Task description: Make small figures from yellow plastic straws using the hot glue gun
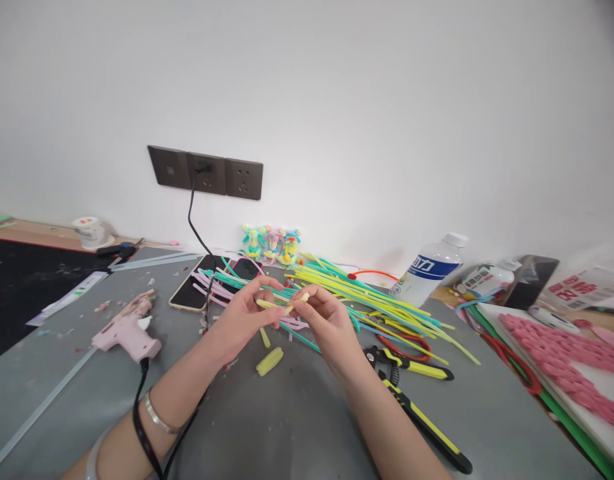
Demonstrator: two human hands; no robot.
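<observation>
Between my hands is a short pale yellow pipe cleaner (289,309), bent near its middle. My left hand (247,313) pinches one end with thumb and fingertips. At the other end, my right hand (329,323) is closed on it the same way. Just below my fingers lie a thin yellow pipe-cleaner piece (265,337) and a thicker folded yellow bundle (270,361). Behind both hands spreads a pile of long yellow, teal and lilac pipe cleaners (347,287), partly hidden by my fingers.
A pink hot glue gun (129,330) lies left, its black cord passing over my left forearm. Yellow-black wire strippers (411,367) rest beside my right forearm. Two phones (191,290), three small pipe-cleaner figures (273,245) and a tilted bottle (429,267) stand or lie near the wall.
</observation>
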